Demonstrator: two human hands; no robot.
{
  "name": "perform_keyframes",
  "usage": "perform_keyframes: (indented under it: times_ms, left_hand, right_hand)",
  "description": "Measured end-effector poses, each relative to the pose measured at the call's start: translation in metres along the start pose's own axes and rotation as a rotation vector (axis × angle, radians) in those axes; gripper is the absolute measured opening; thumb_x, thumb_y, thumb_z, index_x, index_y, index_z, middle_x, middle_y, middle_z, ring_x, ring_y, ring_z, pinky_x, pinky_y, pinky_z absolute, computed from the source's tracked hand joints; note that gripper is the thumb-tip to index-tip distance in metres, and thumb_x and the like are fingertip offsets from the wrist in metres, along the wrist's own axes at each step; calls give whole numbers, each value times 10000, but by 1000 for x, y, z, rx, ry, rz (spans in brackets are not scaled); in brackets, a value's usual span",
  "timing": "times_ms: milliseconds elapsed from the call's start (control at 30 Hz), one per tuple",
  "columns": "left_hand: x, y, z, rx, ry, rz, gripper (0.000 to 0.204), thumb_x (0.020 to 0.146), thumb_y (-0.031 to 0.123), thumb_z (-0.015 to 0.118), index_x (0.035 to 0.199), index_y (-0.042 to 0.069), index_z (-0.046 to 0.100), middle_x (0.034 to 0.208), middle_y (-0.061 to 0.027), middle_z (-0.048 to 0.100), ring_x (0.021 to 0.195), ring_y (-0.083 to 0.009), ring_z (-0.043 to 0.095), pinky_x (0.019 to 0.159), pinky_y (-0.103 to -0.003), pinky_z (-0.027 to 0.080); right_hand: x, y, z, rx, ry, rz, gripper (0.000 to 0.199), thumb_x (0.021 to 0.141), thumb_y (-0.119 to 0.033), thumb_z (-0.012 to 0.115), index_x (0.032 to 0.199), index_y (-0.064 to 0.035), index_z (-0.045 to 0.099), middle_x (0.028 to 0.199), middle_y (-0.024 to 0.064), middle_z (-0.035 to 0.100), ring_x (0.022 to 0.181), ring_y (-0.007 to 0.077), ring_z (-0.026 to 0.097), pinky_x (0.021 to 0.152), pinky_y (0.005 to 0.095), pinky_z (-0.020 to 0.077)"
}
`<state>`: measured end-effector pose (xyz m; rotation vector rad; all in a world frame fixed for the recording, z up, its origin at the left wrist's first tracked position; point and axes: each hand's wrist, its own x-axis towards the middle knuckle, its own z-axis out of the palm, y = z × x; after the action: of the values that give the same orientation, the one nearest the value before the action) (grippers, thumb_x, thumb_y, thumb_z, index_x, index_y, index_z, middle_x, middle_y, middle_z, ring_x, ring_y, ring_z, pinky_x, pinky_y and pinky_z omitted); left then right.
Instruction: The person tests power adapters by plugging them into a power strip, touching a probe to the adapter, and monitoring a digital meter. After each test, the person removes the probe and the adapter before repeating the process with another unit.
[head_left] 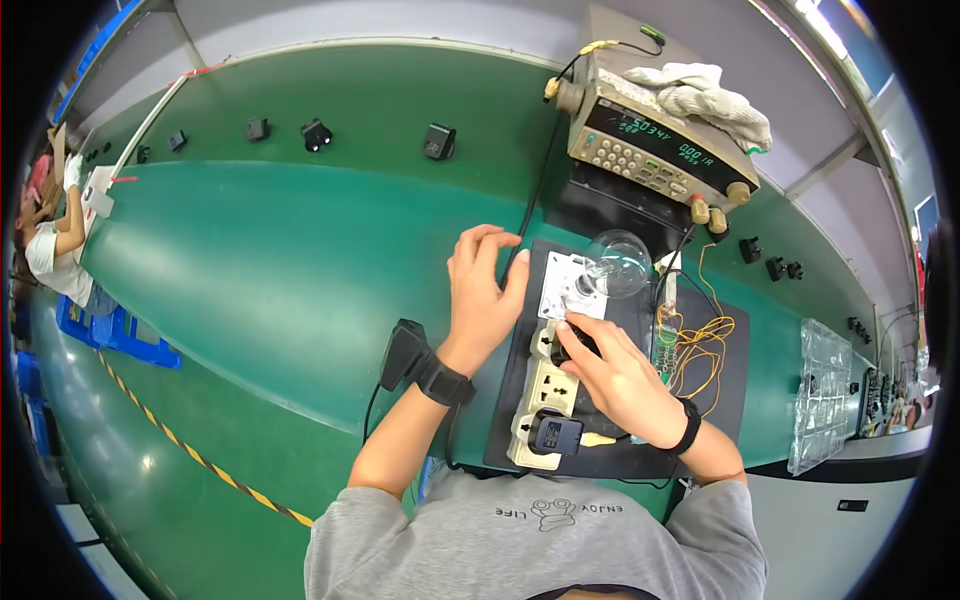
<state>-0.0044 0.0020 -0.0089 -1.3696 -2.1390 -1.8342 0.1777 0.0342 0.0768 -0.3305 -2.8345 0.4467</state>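
My right hand [628, 388] grips a small black power adapter [576, 345] seated at the far end of a cream power strip [556, 388]; the thumb and a finger lie on either side of it. Another black adapter [556, 434] sits in the strip's near end, with a pale yellow connector [597, 439] beside it. My left hand [482, 290] hovers left of the strip, fingers bent and apart, holding nothing. A clear glass bulb [622, 264] stands in a white socket plate [570, 285] just beyond the strip. The strip and plate lie on a dark mat [502, 400].
Behind the bulb stands a bench meter [655, 150] with a white glove [700, 95] on top. Yellow wires [708, 335] tangle around a green circuit board [664, 352]. Black adapters [438, 141] line the green bench [290, 280]. A clear plastic tray [822, 395] stands right; a co-worker [62, 235] sits far left.
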Motion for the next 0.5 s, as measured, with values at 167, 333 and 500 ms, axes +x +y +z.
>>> perform_keyframes:
  times_ms: [167,333,500]
  left_hand:
    - [8,15,-7,-111,-79,113,103,814,105,624,894,41,616,953,-91,591,934,-259,556,829,-342,425]
    - [5,31,-18,-279,-223,380,124,778,41,637,899,21,617,913,-107,627,861,-271,591,769,-347,465]
    - [-44,41,-52,-405,-553,386,358,667,206,777,954,46,635,915,-89,633,876,-281,588,778,-377,445]
  right_hand:
    - [2,11,8,1,70,-67,448,739,-22,696,1151,60,540,1165,207,532,982,341,554,818,392,483]
    - [-6,17,7,68,71,-72,458,780,-101,673,1187,46,522,1223,203,514,1102,352,518,916,408,445]
    - [-52,2,-15,-54,84,-11,515,759,-248,708,1155,44,557,1294,206,488,1160,333,503,963,409,401]
